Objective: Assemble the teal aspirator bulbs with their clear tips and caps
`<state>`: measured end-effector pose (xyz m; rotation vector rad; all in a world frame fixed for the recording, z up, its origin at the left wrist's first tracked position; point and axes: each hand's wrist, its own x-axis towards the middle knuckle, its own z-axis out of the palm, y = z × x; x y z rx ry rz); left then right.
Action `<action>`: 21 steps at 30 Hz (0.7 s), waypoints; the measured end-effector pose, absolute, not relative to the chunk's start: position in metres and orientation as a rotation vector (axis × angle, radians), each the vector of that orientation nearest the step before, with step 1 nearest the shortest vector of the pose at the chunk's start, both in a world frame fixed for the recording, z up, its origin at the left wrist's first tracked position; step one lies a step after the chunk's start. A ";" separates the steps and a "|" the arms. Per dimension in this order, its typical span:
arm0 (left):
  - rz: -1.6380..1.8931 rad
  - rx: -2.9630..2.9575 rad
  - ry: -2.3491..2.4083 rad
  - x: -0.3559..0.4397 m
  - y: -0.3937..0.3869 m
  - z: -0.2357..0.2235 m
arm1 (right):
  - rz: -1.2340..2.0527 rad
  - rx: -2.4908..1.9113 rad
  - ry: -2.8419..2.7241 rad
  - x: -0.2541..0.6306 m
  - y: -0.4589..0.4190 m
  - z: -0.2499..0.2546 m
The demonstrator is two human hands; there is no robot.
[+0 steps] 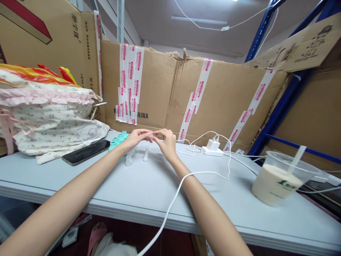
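Note:
My left hand (136,138) and my right hand (165,140) meet above the back of the table, their fingertips pinched together on a small clear piece (151,136). It is too small and too covered by fingers to name. Below the hands a slim clear plastic piece (146,153) stands upright on the table. Beside it, to the left, is a short clear cup-like piece (128,160). Several teal bottle-shaped pieces (113,145) stand in a cluster behind my left wrist, partly hidden by it.
A black phone (86,152) and a floral cloth bag (53,121) lie at left. At right stand a white charger on a power strip (212,150) and a plastic cup of milky drink (277,181). A white cable (183,177) crosses my right forearm. Cardboard (157,89) walls the back.

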<state>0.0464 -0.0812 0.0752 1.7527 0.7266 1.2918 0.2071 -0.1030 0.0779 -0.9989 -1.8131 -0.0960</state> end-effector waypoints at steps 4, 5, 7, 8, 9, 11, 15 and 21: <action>1.342 1.772 0.797 0.046 -0.081 0.077 | -0.100 -1.010 -1.793 0.206 -0.104 0.075; 1.349 1.775 0.816 0.046 -0.081 0.077 | -0.097 -1.011 -1.791 0.206 -0.104 0.074; 1.358 1.779 0.844 0.047 -0.080 0.077 | -0.092 -1.006 -1.787 0.206 -0.103 0.073; 1.365 1.778 0.849 0.047 -0.080 0.077 | -0.087 -0.998 -1.786 0.206 -0.103 0.072; 1.370 1.777 0.847 0.048 -0.081 0.076 | -0.081 -0.987 -1.784 0.207 -0.102 0.072; 1.381 1.763 0.822 0.049 -0.081 0.076 | -0.069 -0.967 -1.767 0.207 -0.101 0.071; 1.392 1.738 0.776 0.050 -0.082 0.075 | -0.092 -0.961 -1.723 0.207 -0.101 0.070; 1.396 1.765 0.796 0.047 -0.083 0.077 | -0.109 -0.927 -1.715 0.206 -0.102 0.070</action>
